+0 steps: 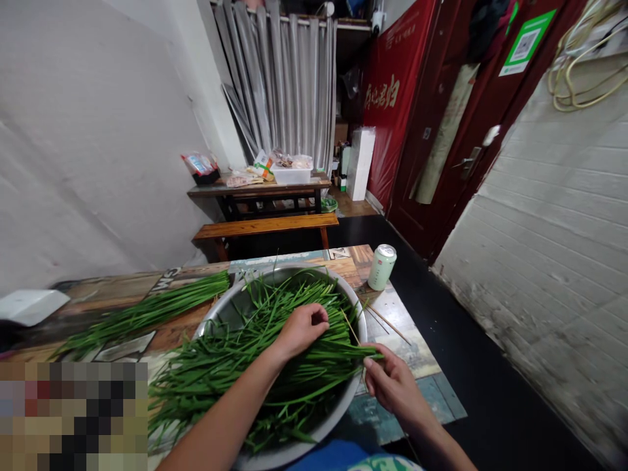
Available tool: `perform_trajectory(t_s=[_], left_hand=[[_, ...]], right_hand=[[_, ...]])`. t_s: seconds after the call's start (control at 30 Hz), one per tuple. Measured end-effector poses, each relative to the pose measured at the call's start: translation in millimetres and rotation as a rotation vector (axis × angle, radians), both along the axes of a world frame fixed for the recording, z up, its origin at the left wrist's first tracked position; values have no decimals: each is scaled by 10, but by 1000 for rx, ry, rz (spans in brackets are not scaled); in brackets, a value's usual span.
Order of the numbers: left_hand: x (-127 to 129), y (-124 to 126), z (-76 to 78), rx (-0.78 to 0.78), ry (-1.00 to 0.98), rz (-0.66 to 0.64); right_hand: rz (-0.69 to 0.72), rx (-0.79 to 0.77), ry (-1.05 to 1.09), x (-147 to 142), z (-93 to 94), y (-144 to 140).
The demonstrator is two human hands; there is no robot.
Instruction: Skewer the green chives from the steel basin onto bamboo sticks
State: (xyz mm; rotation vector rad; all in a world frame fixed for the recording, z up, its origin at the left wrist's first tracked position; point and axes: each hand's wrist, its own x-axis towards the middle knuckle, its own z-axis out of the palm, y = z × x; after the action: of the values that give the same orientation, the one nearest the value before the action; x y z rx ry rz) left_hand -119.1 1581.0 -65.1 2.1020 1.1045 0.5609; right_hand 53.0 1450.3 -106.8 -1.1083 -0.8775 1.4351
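Note:
A wide metal basin (360,320) sits on the table in front of me, heaped with long green chive stalks (255,366). My left hand (301,327) rests on top of the heap with its fingers curled around a few stalks. At the basin's right rim my right hand (390,383) pinches the end of a stalk that lies across the rim. A thin wooden skewer (350,327) lies among the chives between the two hands.
A sorted bundle of chives (147,314) lies on the table left of the basin. A green drink can (381,267) stands at the far right corner, skewers (390,324) near it. A white tray (29,306) sits far left. Bench (265,227) and cluttered table (260,188) stand behind.

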Motion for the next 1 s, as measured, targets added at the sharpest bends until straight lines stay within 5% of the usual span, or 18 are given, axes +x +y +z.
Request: perform_trajectory(t_s=[1.0], left_hand=[[106,-83,115,-209,-272,179]], right_hand=[[14,7,1,-32,-33,11]])
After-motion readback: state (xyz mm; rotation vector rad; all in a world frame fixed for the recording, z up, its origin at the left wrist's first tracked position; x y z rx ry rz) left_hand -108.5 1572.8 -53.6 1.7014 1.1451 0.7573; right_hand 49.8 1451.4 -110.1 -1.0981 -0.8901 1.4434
